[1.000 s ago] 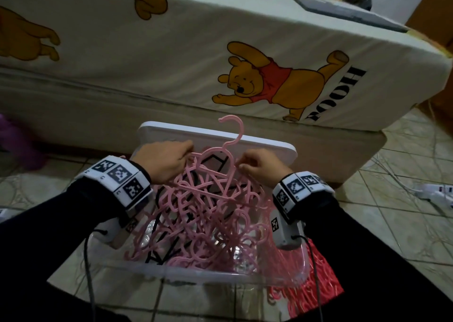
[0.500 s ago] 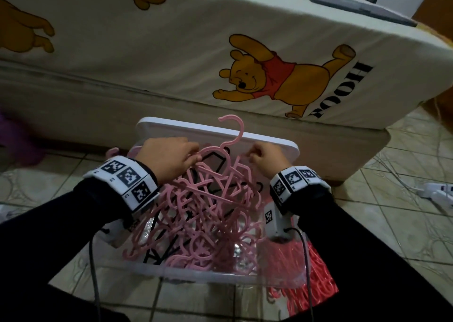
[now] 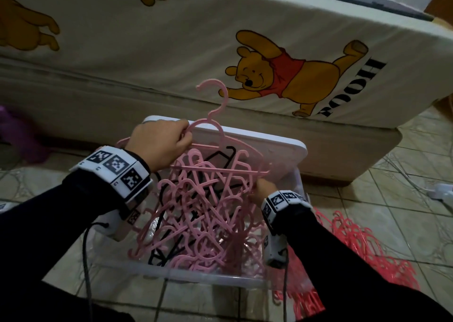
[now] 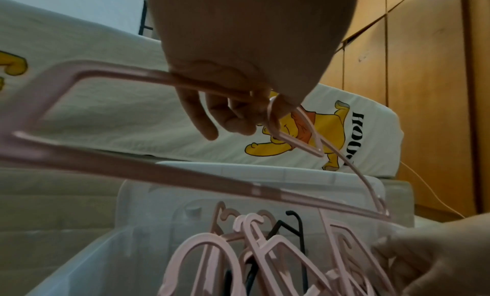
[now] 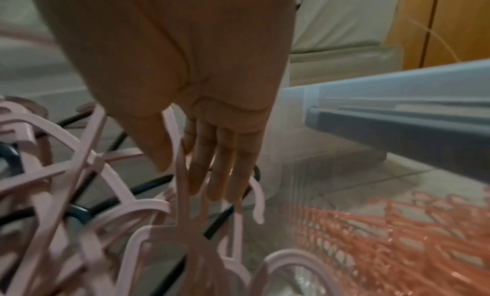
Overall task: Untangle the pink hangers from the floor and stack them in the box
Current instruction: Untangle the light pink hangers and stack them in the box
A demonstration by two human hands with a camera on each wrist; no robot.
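Lifting: the left hand (image 3: 160,142) curls round the shoulder of one pink hanger (image 3: 215,130), raised above the clear plastic box (image 3: 196,276), its hook up.
Steadying: the right hand (image 3: 263,190) reaches into the tangle of pink hangers (image 3: 201,213) near the box's right wall; its fingers (image 5: 220,170) run nearly straight down among the bars, with one bar between thumb and fingers.
Snag risk: black hangers (image 3: 221,155) are threaded through the pile.
Technique: probably raise slowly, tilting the lower bar free of neighbouring hooks while the right hand presses the pile down.
Beside the box: red hangers (image 3: 355,245) lie on the tiled floor (image 3: 404,199).
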